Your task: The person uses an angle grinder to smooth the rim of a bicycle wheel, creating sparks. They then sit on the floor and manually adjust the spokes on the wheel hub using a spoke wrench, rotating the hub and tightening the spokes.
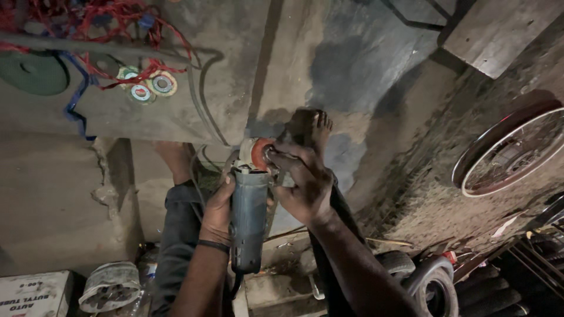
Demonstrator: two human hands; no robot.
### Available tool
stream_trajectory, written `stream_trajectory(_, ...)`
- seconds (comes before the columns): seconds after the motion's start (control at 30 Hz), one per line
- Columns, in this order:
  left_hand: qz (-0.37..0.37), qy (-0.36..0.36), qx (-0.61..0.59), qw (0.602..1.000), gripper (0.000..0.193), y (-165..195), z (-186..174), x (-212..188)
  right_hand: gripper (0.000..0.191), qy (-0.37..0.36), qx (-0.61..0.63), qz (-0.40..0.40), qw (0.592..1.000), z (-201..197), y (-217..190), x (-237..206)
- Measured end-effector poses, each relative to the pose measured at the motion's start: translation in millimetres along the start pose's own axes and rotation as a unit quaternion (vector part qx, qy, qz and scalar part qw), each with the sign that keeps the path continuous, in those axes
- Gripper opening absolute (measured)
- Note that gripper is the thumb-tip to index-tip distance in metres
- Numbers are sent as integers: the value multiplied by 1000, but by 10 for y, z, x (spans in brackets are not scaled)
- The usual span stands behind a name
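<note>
My left hand (217,211) wraps around the grey body of an angle grinder (249,217), which points away from me over my lap. An orange-red disc (260,154) sits at the grinder's head. My right hand (302,179) is closed over the head, fingers at the disc's hub. A black cord trails from the tool's rear. My bare foot (311,126) rests on the concrete floor just beyond the disc.
Several spare discs (144,87) lie on the floor at upper left near tangled red and blue wires (111,23) and a green disc (32,71). A spoked wheel (508,152) leans at right, tyres (437,287) lower right, a white box (35,293) lower left.
</note>
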State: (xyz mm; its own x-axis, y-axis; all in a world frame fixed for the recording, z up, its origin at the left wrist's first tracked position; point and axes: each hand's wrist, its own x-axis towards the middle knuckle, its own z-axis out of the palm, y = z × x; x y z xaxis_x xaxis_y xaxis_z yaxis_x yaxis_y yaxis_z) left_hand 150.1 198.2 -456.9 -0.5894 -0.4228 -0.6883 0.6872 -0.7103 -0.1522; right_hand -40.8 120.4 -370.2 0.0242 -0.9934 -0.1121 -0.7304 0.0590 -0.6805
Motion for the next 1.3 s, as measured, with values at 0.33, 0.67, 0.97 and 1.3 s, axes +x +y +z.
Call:
stream_trajectory(0.33, 23, -23, -50, 998, 80, -8, 50, -29, 45, -31, 10, -13, 999, -38, 4, -18)
stream_trajectory(0.67, 26, -20, -37, 999, 80, -6, 149, -18, 32, -8, 24, 17, 1000, -36, -80, 6)
stream_trajectory(0.97, -76, 40, -122, 989, 76, -106, -83, -43, 32, 9, 8, 2, 1000, -9, -55, -24)
stream_trajectory(1.3, -68, -19, -74, 995, 67, -33, 87, -42, 46, -12, 18, 2, 1000, -20, -44, -33)
